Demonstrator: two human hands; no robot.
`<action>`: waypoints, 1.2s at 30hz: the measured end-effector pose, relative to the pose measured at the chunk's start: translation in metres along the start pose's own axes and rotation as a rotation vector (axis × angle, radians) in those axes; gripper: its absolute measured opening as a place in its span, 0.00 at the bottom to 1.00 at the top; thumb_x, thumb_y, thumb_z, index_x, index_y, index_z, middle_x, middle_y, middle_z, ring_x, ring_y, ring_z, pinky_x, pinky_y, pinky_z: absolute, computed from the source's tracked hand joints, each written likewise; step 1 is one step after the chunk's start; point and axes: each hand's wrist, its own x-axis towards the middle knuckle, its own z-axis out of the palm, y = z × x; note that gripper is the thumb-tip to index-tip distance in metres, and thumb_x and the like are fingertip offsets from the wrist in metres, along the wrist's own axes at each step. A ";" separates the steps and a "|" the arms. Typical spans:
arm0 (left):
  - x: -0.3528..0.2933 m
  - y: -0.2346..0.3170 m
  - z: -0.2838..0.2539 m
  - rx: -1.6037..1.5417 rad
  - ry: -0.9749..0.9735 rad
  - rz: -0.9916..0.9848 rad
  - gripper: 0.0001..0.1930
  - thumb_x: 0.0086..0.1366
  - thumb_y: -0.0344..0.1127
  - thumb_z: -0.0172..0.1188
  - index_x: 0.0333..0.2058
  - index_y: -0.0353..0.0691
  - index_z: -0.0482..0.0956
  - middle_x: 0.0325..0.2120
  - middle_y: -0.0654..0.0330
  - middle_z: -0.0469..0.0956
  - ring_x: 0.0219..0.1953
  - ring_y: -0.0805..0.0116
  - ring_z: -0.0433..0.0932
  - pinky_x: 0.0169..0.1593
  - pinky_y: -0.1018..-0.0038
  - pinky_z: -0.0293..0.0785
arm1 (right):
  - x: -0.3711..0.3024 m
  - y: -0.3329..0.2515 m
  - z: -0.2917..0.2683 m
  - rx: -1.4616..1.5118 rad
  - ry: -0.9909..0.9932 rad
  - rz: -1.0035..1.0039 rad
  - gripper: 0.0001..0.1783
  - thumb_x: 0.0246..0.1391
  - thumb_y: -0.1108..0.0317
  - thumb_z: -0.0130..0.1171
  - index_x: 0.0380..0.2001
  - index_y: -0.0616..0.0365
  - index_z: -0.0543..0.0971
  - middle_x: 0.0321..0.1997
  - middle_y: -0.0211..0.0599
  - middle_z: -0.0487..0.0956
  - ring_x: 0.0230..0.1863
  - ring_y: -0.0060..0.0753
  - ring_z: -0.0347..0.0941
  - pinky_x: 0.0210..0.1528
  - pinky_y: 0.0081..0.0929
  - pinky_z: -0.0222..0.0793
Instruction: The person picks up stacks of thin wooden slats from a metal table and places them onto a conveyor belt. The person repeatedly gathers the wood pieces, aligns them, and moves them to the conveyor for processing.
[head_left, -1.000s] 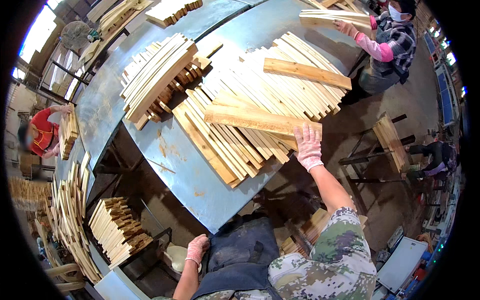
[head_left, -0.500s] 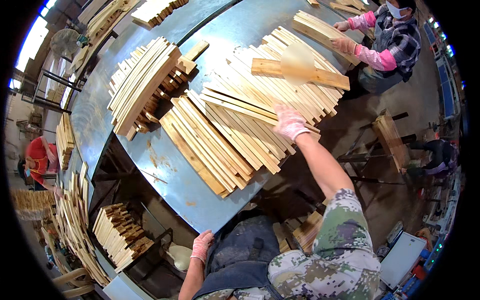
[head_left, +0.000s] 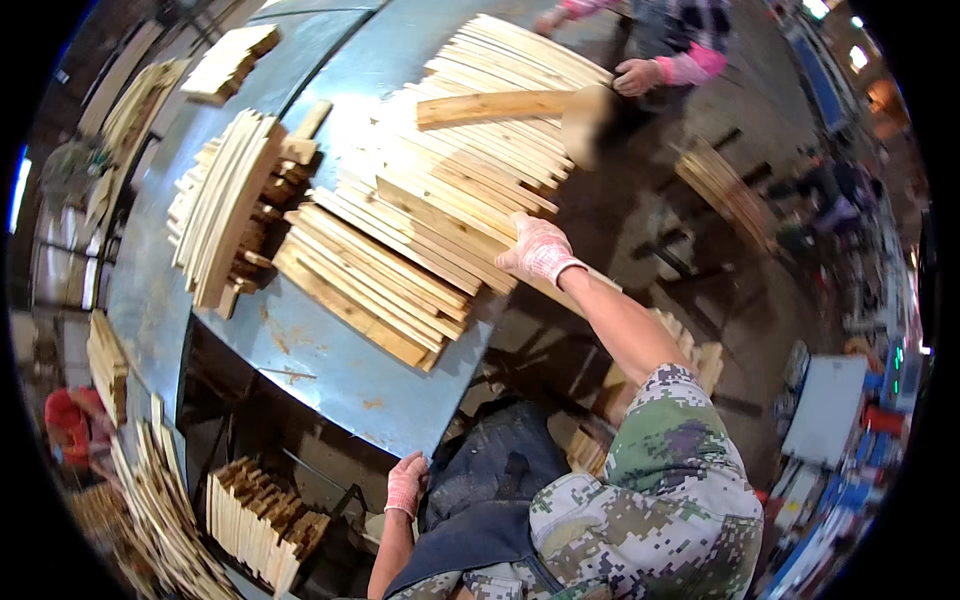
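My right hand (head_left: 540,248), in a pink-and-white work glove, is closed around a long wooden board (head_left: 432,212) that lies slantwise over a row of slats. The board's near end sticks out past the table edge, beyond my wrist. At the table's near corner, my left hand (head_left: 406,484), gloved alike, has its fingers curled on the metal edge. Left of the board lies a group of pale wooden slats (head_left: 365,285). Farther off, more slats (head_left: 520,60) are spread side by side, with a brownish board (head_left: 490,108) across them.
The blue-grey metal table (head_left: 375,405) has a stack of slats (head_left: 225,205) on its left. A co-worker's pink-sleeved hand (head_left: 638,77) is at the far right. Below the table at left stands a slat bundle (head_left: 255,520); a wood stack (head_left: 725,190) stands on a frame at right.
The view has shifted to the right. My right hand has moved nearer with the wood, and a board's broad face now shows. My left hand stays at the corner. The co-worker's hands have left their boards.
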 end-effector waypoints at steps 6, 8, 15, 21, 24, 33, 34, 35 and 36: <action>0.032 -0.013 -0.030 0.196 -0.131 0.123 0.22 0.69 0.34 0.67 0.59 0.30 0.81 0.32 0.66 0.81 0.29 0.76 0.73 0.35 0.77 0.71 | -0.198 0.154 0.052 0.420 0.372 0.187 0.46 0.39 0.48 0.81 0.60 0.59 0.78 0.54 0.54 0.85 0.57 0.53 0.82 0.61 0.42 0.75; 0.026 -0.007 -0.031 0.245 -0.234 0.070 0.22 0.70 0.33 0.66 0.60 0.31 0.80 0.32 0.66 0.81 0.31 0.76 0.75 0.37 0.76 0.73 | -0.272 0.212 0.071 0.552 0.445 0.372 0.45 0.40 0.48 0.81 0.59 0.61 0.78 0.55 0.55 0.85 0.57 0.52 0.82 0.61 0.42 0.75; 0.022 -0.033 -0.019 0.501 -0.264 0.045 0.23 0.70 0.36 0.67 0.61 0.37 0.80 0.42 0.62 0.86 0.39 0.71 0.83 0.46 0.70 0.81 | -0.450 0.369 0.154 0.615 0.592 1.027 0.44 0.45 0.51 0.81 0.61 0.64 0.75 0.58 0.58 0.82 0.62 0.55 0.79 0.64 0.43 0.74; -0.006 -0.060 0.020 0.510 -0.233 -0.057 0.21 0.69 0.34 0.68 0.58 0.35 0.82 0.39 0.63 0.84 0.36 0.73 0.80 0.40 0.74 0.77 | -0.446 0.457 0.226 0.641 0.510 1.304 0.48 0.49 0.53 0.80 0.68 0.63 0.70 0.65 0.58 0.78 0.69 0.55 0.74 0.68 0.43 0.71; -0.013 -0.078 0.038 0.526 -0.197 -0.071 0.19 0.69 0.31 0.68 0.57 0.34 0.83 0.38 0.64 0.84 0.34 0.76 0.78 0.37 0.77 0.75 | -0.421 0.499 0.262 0.644 0.509 1.268 0.48 0.51 0.52 0.79 0.68 0.63 0.69 0.67 0.59 0.77 0.69 0.56 0.73 0.69 0.43 0.70; -0.011 -0.109 0.042 0.748 -0.183 -0.032 0.21 0.69 0.34 0.67 0.58 0.31 0.82 0.42 0.63 0.85 0.38 0.74 0.79 0.44 0.76 0.76 | -0.371 0.546 0.361 0.886 0.559 0.979 0.46 0.69 0.39 0.54 0.78 0.59 0.58 0.76 0.60 0.67 0.76 0.59 0.63 0.76 0.44 0.59; -0.008 -0.113 0.040 0.751 -0.193 -0.033 0.21 0.69 0.34 0.67 0.58 0.31 0.82 0.42 0.63 0.85 0.38 0.74 0.79 0.44 0.76 0.76 | -0.370 0.541 0.349 0.864 0.458 1.034 0.46 0.70 0.39 0.53 0.78 0.58 0.57 0.77 0.60 0.66 0.77 0.58 0.62 0.77 0.44 0.58; -0.003 -0.116 0.040 0.717 -0.181 -0.045 0.20 0.70 0.34 0.67 0.58 0.32 0.82 0.42 0.63 0.85 0.39 0.74 0.79 0.45 0.76 0.76 | -0.370 0.540 0.336 0.838 0.362 1.086 0.46 0.70 0.38 0.52 0.79 0.57 0.57 0.78 0.59 0.64 0.78 0.58 0.61 0.78 0.44 0.57; 0.000 -0.114 0.039 0.741 -0.188 -0.040 0.20 0.71 0.35 0.66 0.59 0.34 0.81 0.42 0.61 0.85 0.37 0.73 0.81 0.42 0.76 0.77 | -0.371 0.542 0.328 0.813 0.266 1.134 0.46 0.70 0.37 0.51 0.79 0.56 0.56 0.79 0.59 0.62 0.79 0.57 0.59 0.79 0.44 0.55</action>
